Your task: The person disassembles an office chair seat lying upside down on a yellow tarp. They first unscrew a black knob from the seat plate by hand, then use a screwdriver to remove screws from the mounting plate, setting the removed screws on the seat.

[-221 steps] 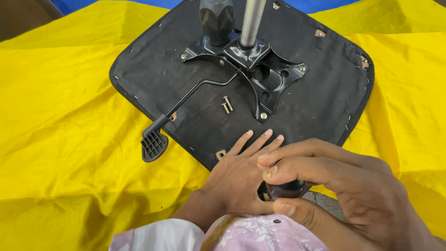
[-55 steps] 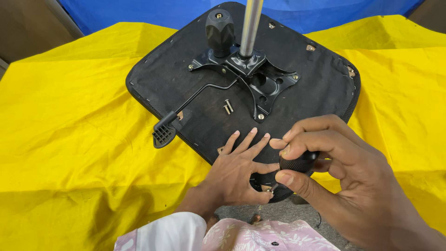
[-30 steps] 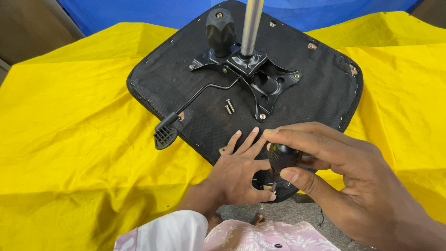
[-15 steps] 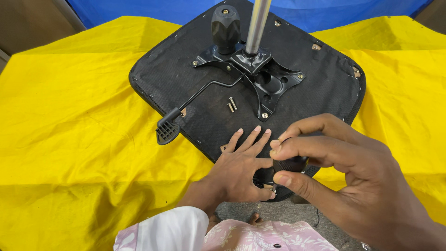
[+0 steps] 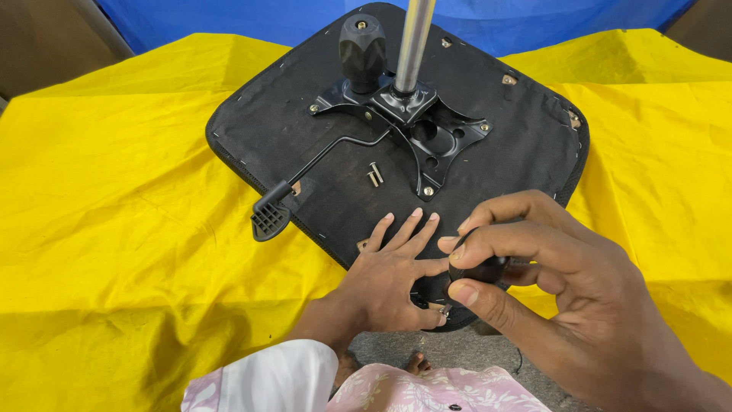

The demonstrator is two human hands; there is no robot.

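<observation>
Head cam, looking down: left hand [image 5: 389,278] lies palm-down with fingers spread flat on the near edge of the upturned chair seat [image 5: 305,130], so that grip is open, holding nothing. Right hand [image 5: 549,282] is curled, thumb and fingers wrapped tight round a small black handle [image 5: 479,270], just beside the left hand's fingers at that same near edge. The seat underside is black fabric with rounded corners, resting on a wrinkly yellow cloth [image 5: 114,229]. Bolted in the middle is one glossy black metal plate [image 5: 415,114], with one shiny steel column [image 5: 412,42], one ribbed black knob [image 5: 362,49] and one thin lever [image 5: 305,179] ending in a paddle. Two loose screws [image 5: 374,174] lie on the fabric.
</observation>
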